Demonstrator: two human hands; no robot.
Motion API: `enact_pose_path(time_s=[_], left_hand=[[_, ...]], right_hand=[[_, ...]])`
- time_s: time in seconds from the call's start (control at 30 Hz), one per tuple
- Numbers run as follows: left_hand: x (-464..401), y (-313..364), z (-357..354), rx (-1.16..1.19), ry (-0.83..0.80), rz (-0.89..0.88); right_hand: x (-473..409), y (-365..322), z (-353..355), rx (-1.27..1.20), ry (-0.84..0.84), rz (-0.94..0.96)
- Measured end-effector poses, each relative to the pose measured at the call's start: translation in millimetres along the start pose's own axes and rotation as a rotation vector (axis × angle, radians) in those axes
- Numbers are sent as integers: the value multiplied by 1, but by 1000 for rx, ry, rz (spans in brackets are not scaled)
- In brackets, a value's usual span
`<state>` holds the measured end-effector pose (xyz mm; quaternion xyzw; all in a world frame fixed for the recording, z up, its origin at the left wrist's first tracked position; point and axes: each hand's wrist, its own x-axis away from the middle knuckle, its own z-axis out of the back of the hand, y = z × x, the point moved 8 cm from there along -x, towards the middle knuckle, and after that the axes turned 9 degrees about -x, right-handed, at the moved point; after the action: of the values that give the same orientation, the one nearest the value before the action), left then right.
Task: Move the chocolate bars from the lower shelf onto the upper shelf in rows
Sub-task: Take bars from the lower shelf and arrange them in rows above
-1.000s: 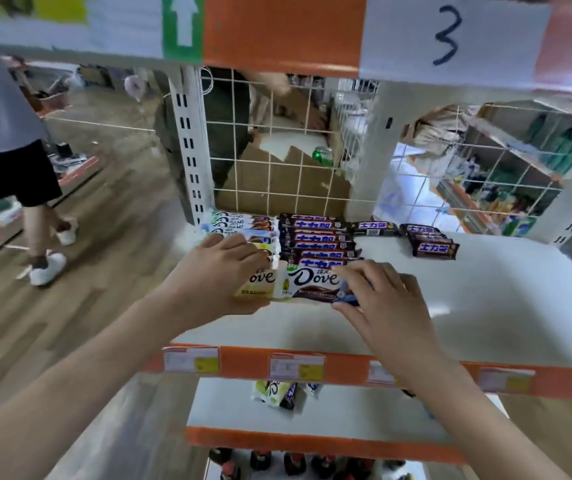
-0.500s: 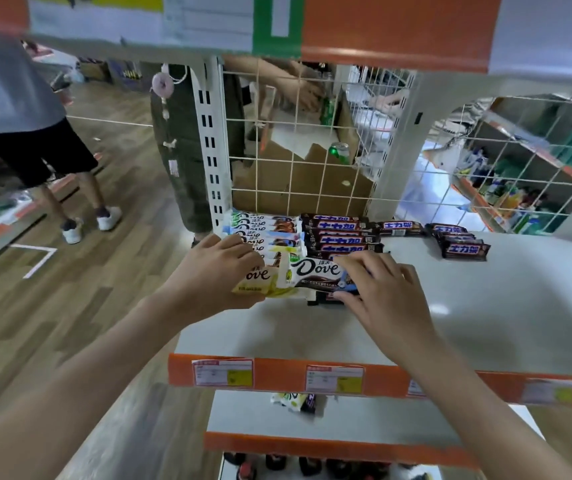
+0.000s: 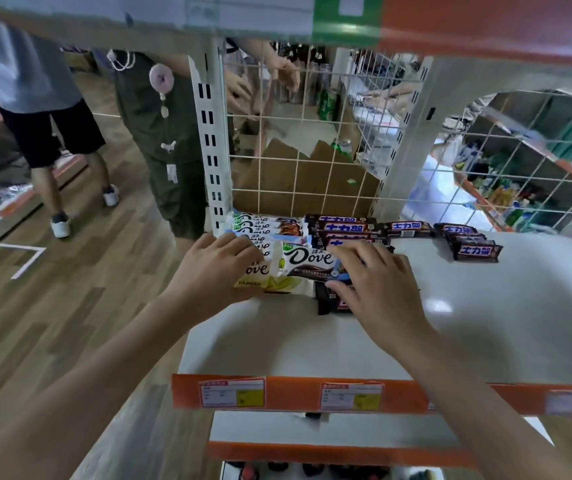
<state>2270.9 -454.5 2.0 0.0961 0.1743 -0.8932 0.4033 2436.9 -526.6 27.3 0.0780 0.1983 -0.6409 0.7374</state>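
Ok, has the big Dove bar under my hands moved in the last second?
Yes, slightly. The Dove bar has slid toward the back of the upper shelf, and now covers more of the dark bar row behind it.

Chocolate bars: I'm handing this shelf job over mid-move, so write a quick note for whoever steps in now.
Left hand rests on the yellow Dove bar; grip unclear.
Right hand pinches the dark Dove bar.
Both bars lie on the upper shelf.
Done: white row and brown row behind them.
Left: square these two; lower shelf mostly hidden, check it.
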Motion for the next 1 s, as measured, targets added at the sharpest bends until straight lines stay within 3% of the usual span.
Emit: enact_pose_path(time_s=[0.6, 1.0], left_hand=[[2, -1, 2, 96, 50, -63], [19, -23, -3, 125, -85, 65]], right_hand=[[-5, -5, -3, 7, 30, 28], [-3, -35, -27, -30, -22, 89]])
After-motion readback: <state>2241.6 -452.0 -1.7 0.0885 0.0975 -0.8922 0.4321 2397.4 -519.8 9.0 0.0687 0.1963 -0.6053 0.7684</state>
